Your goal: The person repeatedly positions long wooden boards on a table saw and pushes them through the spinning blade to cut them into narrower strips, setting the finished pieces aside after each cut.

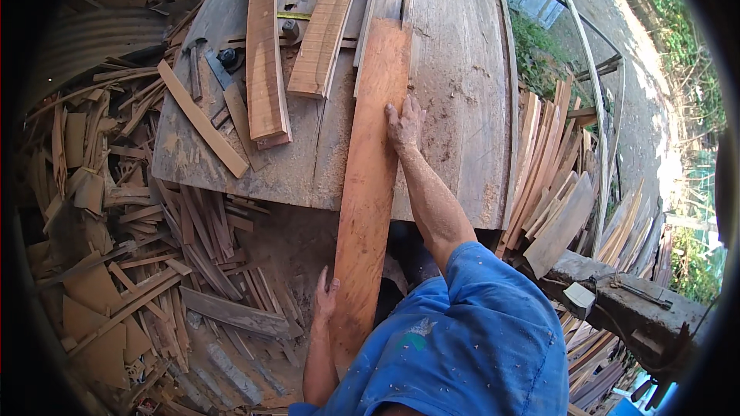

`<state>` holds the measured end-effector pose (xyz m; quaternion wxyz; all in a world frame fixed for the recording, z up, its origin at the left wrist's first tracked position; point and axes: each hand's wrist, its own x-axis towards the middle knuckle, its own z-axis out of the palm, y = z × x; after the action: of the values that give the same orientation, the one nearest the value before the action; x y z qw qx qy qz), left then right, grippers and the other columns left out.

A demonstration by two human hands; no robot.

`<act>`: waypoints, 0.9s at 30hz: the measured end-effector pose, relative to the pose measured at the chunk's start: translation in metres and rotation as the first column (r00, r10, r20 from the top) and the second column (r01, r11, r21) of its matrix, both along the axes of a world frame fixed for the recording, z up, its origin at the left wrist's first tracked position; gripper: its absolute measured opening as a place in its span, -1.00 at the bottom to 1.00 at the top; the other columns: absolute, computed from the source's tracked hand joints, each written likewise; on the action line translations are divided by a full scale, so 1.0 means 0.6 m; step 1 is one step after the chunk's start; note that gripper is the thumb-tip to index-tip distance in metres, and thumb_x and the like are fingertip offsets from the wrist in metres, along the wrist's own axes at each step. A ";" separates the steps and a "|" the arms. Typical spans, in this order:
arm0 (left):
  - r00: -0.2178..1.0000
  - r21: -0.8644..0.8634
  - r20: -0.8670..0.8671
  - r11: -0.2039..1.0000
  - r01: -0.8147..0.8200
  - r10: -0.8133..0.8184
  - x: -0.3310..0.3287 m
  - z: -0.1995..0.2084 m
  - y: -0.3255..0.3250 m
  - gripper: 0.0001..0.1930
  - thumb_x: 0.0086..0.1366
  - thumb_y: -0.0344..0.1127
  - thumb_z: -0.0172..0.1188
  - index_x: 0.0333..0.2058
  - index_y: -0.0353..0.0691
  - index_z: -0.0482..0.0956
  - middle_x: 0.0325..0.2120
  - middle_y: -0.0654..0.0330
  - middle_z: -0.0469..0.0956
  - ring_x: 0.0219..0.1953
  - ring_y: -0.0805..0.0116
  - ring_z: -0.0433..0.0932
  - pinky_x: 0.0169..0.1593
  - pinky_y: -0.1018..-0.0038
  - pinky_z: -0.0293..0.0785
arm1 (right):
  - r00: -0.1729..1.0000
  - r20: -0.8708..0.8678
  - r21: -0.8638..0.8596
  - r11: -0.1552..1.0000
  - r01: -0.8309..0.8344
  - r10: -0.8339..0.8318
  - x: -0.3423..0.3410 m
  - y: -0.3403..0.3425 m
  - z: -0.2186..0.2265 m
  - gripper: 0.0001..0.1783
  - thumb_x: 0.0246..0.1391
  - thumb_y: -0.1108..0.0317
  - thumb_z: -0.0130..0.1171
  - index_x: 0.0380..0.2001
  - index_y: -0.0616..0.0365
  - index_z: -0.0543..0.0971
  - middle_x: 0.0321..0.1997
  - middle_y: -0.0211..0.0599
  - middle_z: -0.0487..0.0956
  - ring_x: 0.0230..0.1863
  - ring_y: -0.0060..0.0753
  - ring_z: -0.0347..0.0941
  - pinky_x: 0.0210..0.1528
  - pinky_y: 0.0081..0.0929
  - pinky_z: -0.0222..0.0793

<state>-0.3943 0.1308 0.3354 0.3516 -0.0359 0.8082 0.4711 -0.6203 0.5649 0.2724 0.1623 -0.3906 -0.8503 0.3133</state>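
A long reddish-brown wooden plank [370,131] lies lengthwise on the worktable [462,108], its near end reaching past the table edge toward my body. At the plank's far end, a narrow dark blade [405,4] stands in a slot in the tabletop. My right hand [405,122] grips the plank's right edge about midway, fingertips over its upper face. Low on the left side, my left hand [327,293] rests against the plank's edge near the overhanging end, with thumb and fingers extended and apart. Part of that palm is hidden.
Two thick boards [266,54] [327,27] lie left of the plank. Near them are a hammer [195,69], a yellow tape measure strip [295,15] and a thin wood strip [202,119]. Offcuts [116,285] heap at left; upright slats [539,139] and a beam [617,293] stand right.
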 end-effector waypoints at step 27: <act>0.984 -0.260 0.172 0.966 -0.009 0.055 0.169 -0.004 -0.118 -0.35 0.45 0.24 -0.03 -0.03 -0.35 0.61 -0.31 -0.02 0.67 -0.18 0.14 0.64 -0.08 0.24 0.49 | 0.978 -0.158 0.117 0.986 -0.118 0.136 -0.009 0.063 -0.026 -0.09 0.14 -0.11 0.23 0.32 0.39 0.28 0.39 0.26 0.29 0.48 0.16 0.08 0.54 0.04 -0.18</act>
<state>-0.2929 0.0602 0.3331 0.4069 -0.1362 0.8273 0.3626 -0.6258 0.6029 0.2566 0.2326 -0.2987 -0.8726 0.3086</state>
